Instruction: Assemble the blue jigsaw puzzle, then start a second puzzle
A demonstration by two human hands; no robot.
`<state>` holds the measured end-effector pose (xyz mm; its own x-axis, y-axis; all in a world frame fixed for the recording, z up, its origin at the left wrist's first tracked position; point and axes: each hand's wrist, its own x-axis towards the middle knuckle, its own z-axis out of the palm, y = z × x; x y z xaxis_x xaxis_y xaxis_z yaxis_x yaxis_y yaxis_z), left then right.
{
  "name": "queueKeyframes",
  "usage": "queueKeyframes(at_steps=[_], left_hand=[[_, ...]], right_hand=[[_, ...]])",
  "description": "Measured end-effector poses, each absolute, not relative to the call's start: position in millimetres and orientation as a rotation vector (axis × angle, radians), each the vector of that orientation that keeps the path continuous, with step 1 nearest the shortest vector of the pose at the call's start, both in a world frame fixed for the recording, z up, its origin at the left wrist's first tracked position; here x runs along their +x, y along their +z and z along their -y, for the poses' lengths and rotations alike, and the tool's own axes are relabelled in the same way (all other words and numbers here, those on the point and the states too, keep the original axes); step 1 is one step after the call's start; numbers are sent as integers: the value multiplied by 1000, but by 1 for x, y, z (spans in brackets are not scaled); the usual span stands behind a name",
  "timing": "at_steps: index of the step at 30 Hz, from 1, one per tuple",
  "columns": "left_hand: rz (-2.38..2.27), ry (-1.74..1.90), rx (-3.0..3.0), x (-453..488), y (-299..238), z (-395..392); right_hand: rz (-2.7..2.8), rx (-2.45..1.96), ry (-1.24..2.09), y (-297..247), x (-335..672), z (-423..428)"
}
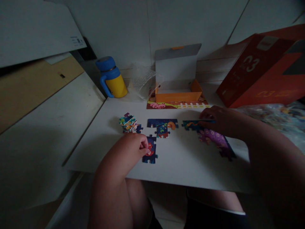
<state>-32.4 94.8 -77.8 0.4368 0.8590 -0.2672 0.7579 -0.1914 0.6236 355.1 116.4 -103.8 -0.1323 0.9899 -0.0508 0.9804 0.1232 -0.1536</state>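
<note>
My left hand is closed, its fingertips pinching the edge of a joined blue puzzle piece that lies on the white board. My right hand rests fingers-down on a dark blue puzzle strip, just above a joined purple puzzle section. Between the hands lies another small joined group with an orange shape. A loose stack of puzzle pieces sits just beyond my left hand.
An open orange puzzle box stands at the back with a picture sheet in front of it. A yellow mug with a blue lid is at the back left, a clear plastic bag beside it. A large red box leans right.
</note>
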Motion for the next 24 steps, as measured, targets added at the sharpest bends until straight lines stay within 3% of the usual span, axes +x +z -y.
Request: queueKeyframes(at_steps=[17, 24], left_hand=[[-1406, 113, 2197, -26, -60, -79], [-1901, 728, 2240, -46, -45, -91]], right_hand=[[2309, -2066, 231, -102, 353, -116], [2312, -2031, 224, -103, 354, -117]])
